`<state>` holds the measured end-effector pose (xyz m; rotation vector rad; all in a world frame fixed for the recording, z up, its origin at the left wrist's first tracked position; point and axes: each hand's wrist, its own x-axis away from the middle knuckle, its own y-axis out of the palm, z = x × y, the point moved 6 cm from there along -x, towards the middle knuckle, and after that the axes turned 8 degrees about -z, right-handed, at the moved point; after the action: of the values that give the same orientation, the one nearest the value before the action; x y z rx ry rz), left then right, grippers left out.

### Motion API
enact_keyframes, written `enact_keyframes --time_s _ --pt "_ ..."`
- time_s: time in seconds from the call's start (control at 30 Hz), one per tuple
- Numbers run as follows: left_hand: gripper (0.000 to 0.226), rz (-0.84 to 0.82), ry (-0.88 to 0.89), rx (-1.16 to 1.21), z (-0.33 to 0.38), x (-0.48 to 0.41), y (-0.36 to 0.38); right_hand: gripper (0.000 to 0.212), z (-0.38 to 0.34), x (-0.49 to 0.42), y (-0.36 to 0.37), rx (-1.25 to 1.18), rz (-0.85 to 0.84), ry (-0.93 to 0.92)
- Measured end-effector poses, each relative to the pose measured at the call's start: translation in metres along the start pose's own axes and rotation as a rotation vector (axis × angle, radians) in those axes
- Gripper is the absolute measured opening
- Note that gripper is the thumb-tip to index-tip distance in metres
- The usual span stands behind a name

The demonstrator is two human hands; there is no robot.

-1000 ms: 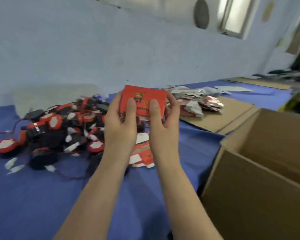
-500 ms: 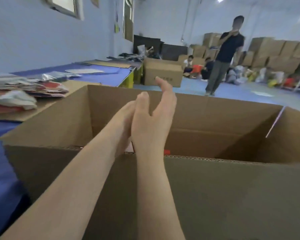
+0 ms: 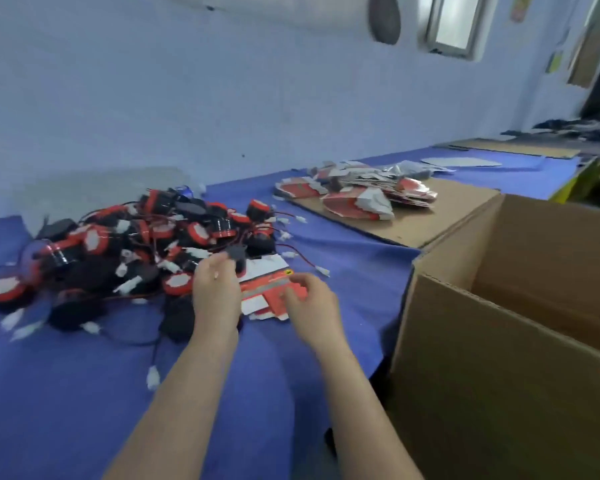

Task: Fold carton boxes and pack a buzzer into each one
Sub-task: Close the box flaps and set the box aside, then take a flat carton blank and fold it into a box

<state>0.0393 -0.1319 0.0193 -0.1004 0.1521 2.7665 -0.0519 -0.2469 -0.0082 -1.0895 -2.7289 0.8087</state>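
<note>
view: head camera, one person, two arms only | left grip: bare hand | right grip: bare hand | left forearm: bare to lower frame edge | right forearm: bare likewise | fine detail: motion-blurred

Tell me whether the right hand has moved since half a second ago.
Yes. The right hand was over the big cardboard box; now it is left of that box, above the blue table, pinching a flat red carton.
</note>
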Motion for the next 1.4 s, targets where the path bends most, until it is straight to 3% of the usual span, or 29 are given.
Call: enact_keyframes --time_s 0.07,0.13,0.2,0.33,0.43,0.6,0.73,0.8,0.93,1.1,1.23,1.33,1.4 --pt "0.036 0.008 -0.094 -0.057 -0.018 -0.008 -0.023 0.034 0.008 -0.021 0.03 0.199 -0.03 0.067" --pt "0.034 -0.024 -0.134 -0.078 -0.036 -0.016 -0.026 0.044 0.017 -0.037 0.044 0.298 -0.024 0.156" --pt "0.022 -0.118 -0.164 -0.052 -0.046 -0.019 -0.014 0.054 0.029 -0.05 0.05 0.356 -0.013 0.25" --pt "0.02 -0.364 -0.334 0.101 -0.065 -0.024 0.03 0.066 0.033 -0.063 0.053 0.45 0.039 0.299" --pt "0.022 -0.316 -0.329 0.087 -0.069 -0.031 0.033 0.08 0.033 -0.067 0.046 0.478 0.127 0.298" --pt "0.034 -0.21 -0.305 0.022 -0.078 -0.036 0.022 0.066 0.046 -0.07 0.041 0.515 0.084 0.362" --pt "0.042 -0.298 -0.422 0.053 -0.083 -0.036 0.032 0.067 0.047 -0.068 0.039 0.491 0.082 0.369" --pt "0.037 -0.344 -0.451 0.087 -0.081 -0.037 0.039 0.055 0.042 -0.064 0.033 0.445 0.132 0.326" --pt "0.026 -0.337 -0.346 0.051 -0.068 -0.034 0.045 0.009 0.035 -0.059 0.008 -0.086 0.246 0.213" --pt "0.051 -0.286 -0.167 -0.168 -0.043 -0.035 0.041 0.009 0.008 -0.042 -0.035 -0.395 0.509 -0.009" --pt "0.036 -0.234 0.003 0.008 -0.006 -0.043 0.014 0.014 -0.025 -0.031 -0.025 -0.522 0.288 -0.23" --pt "0.013 -0.129 0.211 -0.134 0.016 -0.055 -0.032 0.041 -0.044 -0.032 0.0 -0.376 0.126 -0.313" --pt "0.021 -0.029 0.284 -0.185 0.022 -0.059 -0.068 0.048 -0.058 -0.033 0.024 -0.274 0.032 -0.342"
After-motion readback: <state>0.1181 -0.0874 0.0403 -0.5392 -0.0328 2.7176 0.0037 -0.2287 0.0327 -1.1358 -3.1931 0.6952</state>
